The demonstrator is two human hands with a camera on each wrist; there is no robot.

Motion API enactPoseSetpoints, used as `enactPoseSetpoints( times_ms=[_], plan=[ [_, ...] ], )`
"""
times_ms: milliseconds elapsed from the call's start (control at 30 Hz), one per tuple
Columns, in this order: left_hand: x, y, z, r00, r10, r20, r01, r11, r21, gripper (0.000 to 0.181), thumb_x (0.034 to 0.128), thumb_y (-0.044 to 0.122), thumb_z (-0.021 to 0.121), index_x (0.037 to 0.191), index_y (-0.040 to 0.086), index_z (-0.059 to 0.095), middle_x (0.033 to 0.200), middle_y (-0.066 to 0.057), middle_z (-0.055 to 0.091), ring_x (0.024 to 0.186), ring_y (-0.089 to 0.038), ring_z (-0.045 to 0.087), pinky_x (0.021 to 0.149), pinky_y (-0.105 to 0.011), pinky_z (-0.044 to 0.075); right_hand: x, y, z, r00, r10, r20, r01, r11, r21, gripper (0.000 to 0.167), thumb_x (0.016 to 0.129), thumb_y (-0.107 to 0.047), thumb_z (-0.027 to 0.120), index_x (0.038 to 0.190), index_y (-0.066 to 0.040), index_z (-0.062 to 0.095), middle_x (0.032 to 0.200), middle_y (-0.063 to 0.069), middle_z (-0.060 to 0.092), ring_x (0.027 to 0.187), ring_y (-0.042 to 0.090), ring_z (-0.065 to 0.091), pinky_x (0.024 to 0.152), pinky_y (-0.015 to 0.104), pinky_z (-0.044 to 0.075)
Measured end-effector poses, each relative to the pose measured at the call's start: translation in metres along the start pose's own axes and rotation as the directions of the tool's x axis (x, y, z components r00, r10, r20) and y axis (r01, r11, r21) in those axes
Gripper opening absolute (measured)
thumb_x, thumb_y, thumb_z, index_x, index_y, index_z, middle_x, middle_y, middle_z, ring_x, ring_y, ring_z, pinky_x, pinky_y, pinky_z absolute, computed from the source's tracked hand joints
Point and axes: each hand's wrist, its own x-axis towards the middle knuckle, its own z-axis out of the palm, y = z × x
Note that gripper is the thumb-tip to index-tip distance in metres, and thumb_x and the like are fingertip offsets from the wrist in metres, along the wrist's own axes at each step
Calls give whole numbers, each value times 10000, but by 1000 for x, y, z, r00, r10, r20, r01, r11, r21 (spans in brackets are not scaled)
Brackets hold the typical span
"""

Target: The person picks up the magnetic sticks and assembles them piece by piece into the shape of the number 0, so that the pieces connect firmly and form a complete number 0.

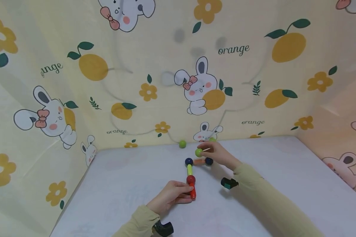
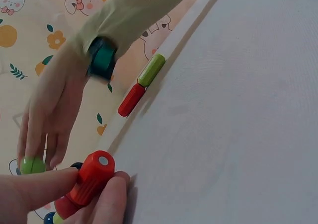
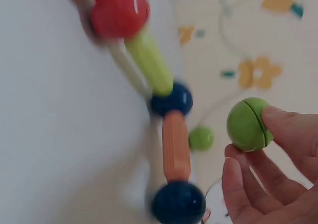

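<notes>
My left hand (image 1: 173, 195) grips a red rod (image 2: 93, 177) between thumb and fingers. Joined to that rod in a row are a red ball (image 1: 191, 179), a yellow-green rod (image 1: 190, 170), a dark blue ball (image 1: 189, 161), an orange rod (image 3: 176, 147) and another dark blue ball (image 3: 179, 202). At the far end of this bent chain, my right hand (image 1: 218, 153) pinches a green ball (image 3: 248, 124) with thumb and fingertips. The ball shows a groove round its middle in the right wrist view and stands apart from the chain.
A second green ball (image 1: 182, 144) lies at the table's back edge by the patterned cloth (image 1: 148, 65). Another green ball (image 1: 212, 140) is partly hidden behind my right hand. In the left wrist view, a red rod and a light green rod (image 2: 151, 70) lie end to end on the white table (image 2: 223, 110).
</notes>
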Motion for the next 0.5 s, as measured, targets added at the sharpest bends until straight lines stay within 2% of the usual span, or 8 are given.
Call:
enactPoseSetpoints(
  times_ms=[233,367,500],
  plan=[
    [0,2,-1,1000,-21,0,21,1000,12,281,880,136,702,1073,-61,653,918,-145,697,821,-232,696,748,-330,572,-53,-7,6,988,60,139,-70,995,66,357,888,-266,697,1205,-116,630,1193,32,624,1055,214,584,954,444,459],
    [0,2,0,1000,-26,-3,26,1000,11,291,876,141,707,1075,-64,652,923,-142,700,823,-228,696,749,-327,571,-80,-5,13,973,87,213,-106,991,80,372,887,-281,695,1194,-82,629,1128,32,630,972,213,606,883,397,490],
    [0,2,1,999,-31,-11,31,999,11,292,871,137,712,1073,-65,649,925,-139,700,833,-231,695,751,-321,570,-98,-1,23,952,101,290,-147,979,141,374,897,-266,681,1192,-45,622,1074,54,639,907,243,627,814,350,517]
  ],
)
